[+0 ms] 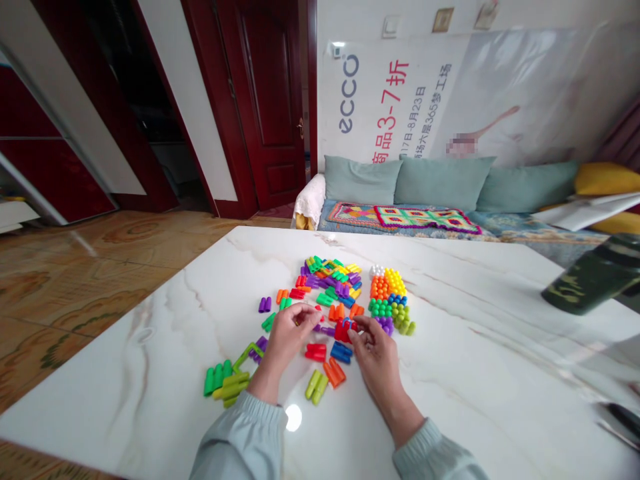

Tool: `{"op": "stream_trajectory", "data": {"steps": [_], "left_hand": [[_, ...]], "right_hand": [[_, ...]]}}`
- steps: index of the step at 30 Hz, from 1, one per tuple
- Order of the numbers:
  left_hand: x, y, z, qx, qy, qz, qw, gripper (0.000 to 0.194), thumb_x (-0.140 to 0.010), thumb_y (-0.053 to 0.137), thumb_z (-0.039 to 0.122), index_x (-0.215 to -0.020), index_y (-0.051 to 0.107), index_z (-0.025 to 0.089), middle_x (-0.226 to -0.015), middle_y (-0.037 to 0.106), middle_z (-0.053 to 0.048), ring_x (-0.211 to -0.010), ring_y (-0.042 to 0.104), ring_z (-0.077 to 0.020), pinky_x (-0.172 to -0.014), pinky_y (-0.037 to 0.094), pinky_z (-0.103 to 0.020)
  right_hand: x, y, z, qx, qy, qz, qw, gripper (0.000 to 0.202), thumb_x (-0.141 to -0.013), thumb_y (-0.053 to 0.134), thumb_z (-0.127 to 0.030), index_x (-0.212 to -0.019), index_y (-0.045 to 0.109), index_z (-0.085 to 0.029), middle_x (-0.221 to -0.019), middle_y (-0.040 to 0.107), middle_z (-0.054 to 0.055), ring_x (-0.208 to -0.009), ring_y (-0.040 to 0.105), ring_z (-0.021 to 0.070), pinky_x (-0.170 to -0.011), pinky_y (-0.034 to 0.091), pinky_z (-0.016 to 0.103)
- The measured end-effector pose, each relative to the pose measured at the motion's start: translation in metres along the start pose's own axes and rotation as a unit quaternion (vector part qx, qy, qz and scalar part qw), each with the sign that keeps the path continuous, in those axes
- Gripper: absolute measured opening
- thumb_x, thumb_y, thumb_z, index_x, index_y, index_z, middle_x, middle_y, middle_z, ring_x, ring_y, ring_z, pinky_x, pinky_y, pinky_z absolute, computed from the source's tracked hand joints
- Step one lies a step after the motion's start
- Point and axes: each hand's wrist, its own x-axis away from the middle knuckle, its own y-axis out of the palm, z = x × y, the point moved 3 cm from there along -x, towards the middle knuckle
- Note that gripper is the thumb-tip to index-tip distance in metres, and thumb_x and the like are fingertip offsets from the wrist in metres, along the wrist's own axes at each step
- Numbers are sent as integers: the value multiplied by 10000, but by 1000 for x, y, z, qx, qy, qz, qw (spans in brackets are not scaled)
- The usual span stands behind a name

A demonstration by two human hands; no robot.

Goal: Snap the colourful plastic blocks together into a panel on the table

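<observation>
pinching with thumb and forefinger nearly closed, the left hand (289, 328) is holding a small red piece (319, 309) at its fingertips. at its 3 o'clock, the right hand (375, 341) is gripping a red block (345, 329) with a bit of blue on it, thumb and forefinger closing on its side while the other fingers are curling inward. a purple piece (327, 331) is sticking out from the block toward 9 o'clock, into the gap between the 2 hands; whether the left hand is touching it, i cannot tell.

around the hands, plastic pieces are lying on a white marbled table (465, 393). at 6 o'clock, 4 pairs of tubes are resting loose: a red pair (316, 352), a blue pair (341, 352), an orange pair (335, 373) and a lime pair (317, 387). green tubes (218, 378) are sitting at 8 o'clock, a mixed pile (333, 275) is spreading at 12, and bead-like clusters (381, 307), sorted by colour, are sitting at 2. near 3 o'clock, a dark green bottle (590, 280) is standing close to the table's edge.

beyond, a dark red door (273, 100) is showing at 11 o'clock, a printed banner (425, 100) is covering the wall at 1, and 3 teal cushions (443, 180) are leaning on a sofa (510, 225) below it.
</observation>
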Motion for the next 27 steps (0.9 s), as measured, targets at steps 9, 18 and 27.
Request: {"op": "stream_trajectory", "data": {"steps": [9, 18, 27], "left_hand": [[12, 3, 2, -155, 28, -223, 962, 462, -520, 851, 184, -971, 751, 187, -933, 736, -55, -792, 649, -206, -723, 497, -297], [14, 3, 0, -194, 50, -245, 949, 299, -613, 743, 119, -907, 756, 175, -886, 703, -58, -782, 617, -192, -719, 475, -281], [10, 6, 1, -12, -11, -203, 979, 424, -666, 686, 112, -1087, 715, 153, -1125, 697, -126, -921, 680, -229, -802, 536, -324]], "right_hand": [[2, 0, 2, -13, 9, -6, 1000, 243, -850, 606, -350, -1017, 607, -172, -830, 671, 42, -535, 523, 104, -506, 451, 231], [0, 1, -1, 3, -6, -4, 1000, 217, -844, 607, -325, -997, 623, -172, -765, 658, 14, -519, 508, 97, -492, 425, 219], [0, -2, -3, 17, -16, -2, 1000, 202, -852, 594, -316, -999, 647, -188, -859, 686, 40, -589, 536, 125, -564, 465, 244]]}}
